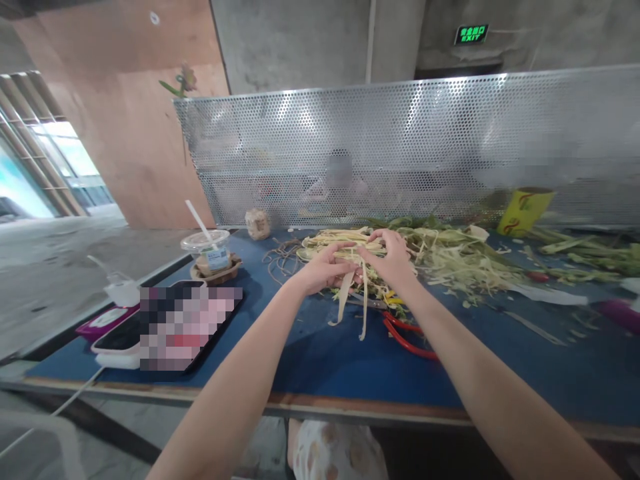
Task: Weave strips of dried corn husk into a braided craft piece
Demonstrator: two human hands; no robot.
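Observation:
Over the middle of the table, my left hand (327,270) has its fingers curled and pressed around pale, flat plant strips (345,300) that look like husk. My right hand (393,257) meets it from the other side, thumb and fingers pinched on the same strips. Two strip ends dangle below the hands toward the tabletop. Just behind lies a flat bundle of yellowish strips (340,235), partly covered by my fingers. Red-handled scissors (407,339) rest near my right forearm, which hides part of the handles.
A heap of green leaves and shreds (460,260) spreads to the right, before a yellow tube (525,212). Thin brown cord (281,260) lies coiled left of the hands. A lidded cup (210,252), phone (135,327) and tablet (220,327) occupy the left side. A perforated metal screen (350,147) closes the back.

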